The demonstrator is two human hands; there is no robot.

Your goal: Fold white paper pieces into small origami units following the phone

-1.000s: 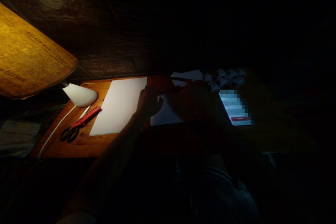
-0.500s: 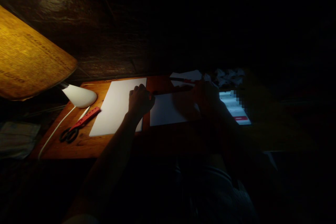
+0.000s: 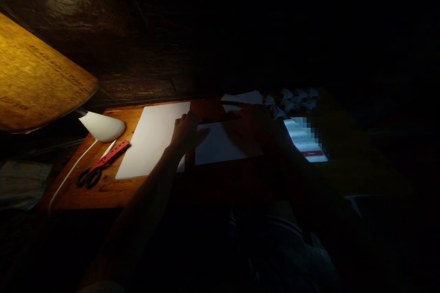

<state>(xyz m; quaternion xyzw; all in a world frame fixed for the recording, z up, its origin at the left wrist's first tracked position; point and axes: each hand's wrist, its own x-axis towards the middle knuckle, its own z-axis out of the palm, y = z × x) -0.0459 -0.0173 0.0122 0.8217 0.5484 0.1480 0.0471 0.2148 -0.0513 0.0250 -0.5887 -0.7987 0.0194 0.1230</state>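
A single white sheet of paper lies flat on the wooden table, partly in shadow. My left hand is over its left edge, with the thumb spread away from the fingers and nothing visible in it. Under and left of that hand is a white paper stack. My right hand reaches over the sheet's upper right part, in deep shadow. Its fingers appear stretched toward the left, though their tips are hard to make out. I cannot tell whether it presses on the paper.
Scissors with black handles and a red patterned part lie left of the stack. A lamp with a white base stands behind them. Crumpled paper pieces, a cut paper and a lit phone are at right.
My left hand has gone from curled fingers to a more spread pose, shifting slightly right. My right hand has moved left over the sheet and its fingers have extended.
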